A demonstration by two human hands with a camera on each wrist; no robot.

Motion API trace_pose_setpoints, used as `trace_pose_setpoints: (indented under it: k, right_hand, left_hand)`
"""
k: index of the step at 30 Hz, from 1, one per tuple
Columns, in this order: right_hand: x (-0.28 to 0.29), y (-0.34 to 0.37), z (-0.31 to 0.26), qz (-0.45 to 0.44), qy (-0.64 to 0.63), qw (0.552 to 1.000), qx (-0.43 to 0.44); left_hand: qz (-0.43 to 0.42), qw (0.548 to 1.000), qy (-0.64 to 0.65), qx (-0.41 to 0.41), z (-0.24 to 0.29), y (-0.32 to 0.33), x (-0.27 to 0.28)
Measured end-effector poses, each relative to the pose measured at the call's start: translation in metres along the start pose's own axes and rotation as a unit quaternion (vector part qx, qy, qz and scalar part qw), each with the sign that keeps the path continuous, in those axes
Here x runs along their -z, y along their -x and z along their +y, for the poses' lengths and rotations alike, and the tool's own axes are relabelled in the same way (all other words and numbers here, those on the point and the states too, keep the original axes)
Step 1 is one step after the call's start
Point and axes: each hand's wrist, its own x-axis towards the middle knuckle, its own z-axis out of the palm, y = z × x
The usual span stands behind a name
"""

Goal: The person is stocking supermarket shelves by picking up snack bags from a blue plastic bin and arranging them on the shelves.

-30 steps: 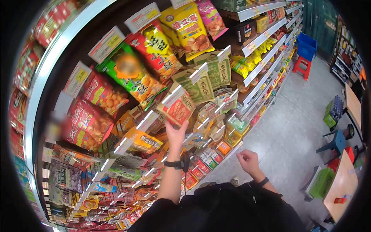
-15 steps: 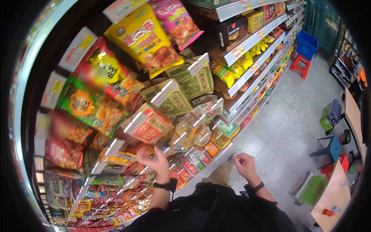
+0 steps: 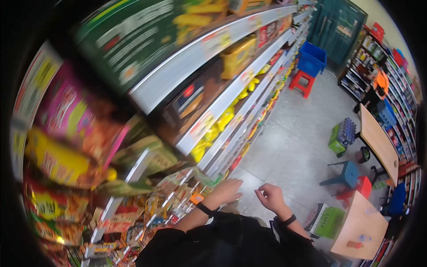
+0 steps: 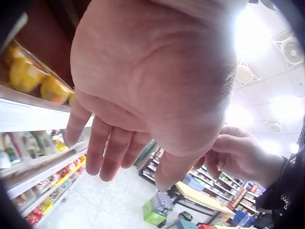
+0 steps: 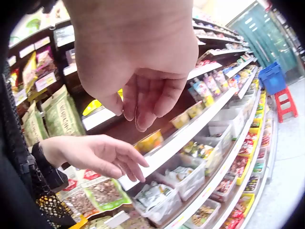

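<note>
My left hand [image 3: 226, 192] is in front of my body beside the shelves and holds nothing. Its palm fills much of the left wrist view, with the fingers [image 4: 112, 148] fairly straight. To its right, my right hand [image 3: 271, 198] hangs over the floor, fingers loosely curled and nothing in them. Green paper-like snack packs [image 5: 59, 112] stand on the shelf near the left hand in the right wrist view. At the head view's left hang a pink snack bag [image 3: 73, 111] and a yellow snack bag [image 3: 60, 160], both blurred.
Long shelves with price rails [image 3: 213, 127] run away along the left of a grey aisle [image 3: 284, 133]. A blue basket [image 3: 312, 58] rests on a red stool [image 3: 302, 83] farther on. Wooden tables [image 3: 378, 147] and a blue stool [image 3: 342, 175] stand at right.
My left hand has let go of a red-and-tan snack pack, which stays on the shelf, and has drawn back toward my body. The view has swung right along the aisle.
</note>
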Motion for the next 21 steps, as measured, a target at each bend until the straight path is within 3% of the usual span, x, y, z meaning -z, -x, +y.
trace_pose_setpoints:
  k: [2, 4, 8, 10, 14, 18, 21]
  right_hand:
    - [0.027, -0.01, 0.028, 0.033, 0.01, 0.998, -0.048]
    - [0.052, -0.01, 0.063, 0.064, 0.008, 0.991, -0.12]
    - [0.082, 0.002, 0.123, 0.101, 0.029, 0.978, -0.179]
    - [0.121, -0.005, 0.181, 0.106, 0.019, 0.965, -0.238]
    - [0.161, -0.007, 0.245, 0.141, 0.008, 0.954, -0.266]
    - [0.249, -0.03, 0.346, 0.181, -0.01, 0.946, -0.269]
    - [0.318, -0.071, 0.401, 0.176, 0.029, 0.958, -0.223]
  left_hand:
    - [0.042, 0.995, 0.014, -0.089, 0.019, -0.058, 0.02]
    - [0.012, 0.992, 0.015, -0.122, 0.043, -0.113, 0.033]
    - [-0.056, 0.983, 0.014, -0.176, 0.053, -0.205, 0.033]
    - [-0.076, 0.979, 0.016, -0.186, 0.076, -0.277, 0.03]
    - [-0.101, 0.973, 0.007, -0.208, 0.096, -0.35, 0.03]
    - [-0.11, 0.973, -0.036, -0.198, 0.177, -0.453, 0.044]
    - [-0.066, 0.976, -0.017, -0.207, 0.251, -0.521, 0.082]
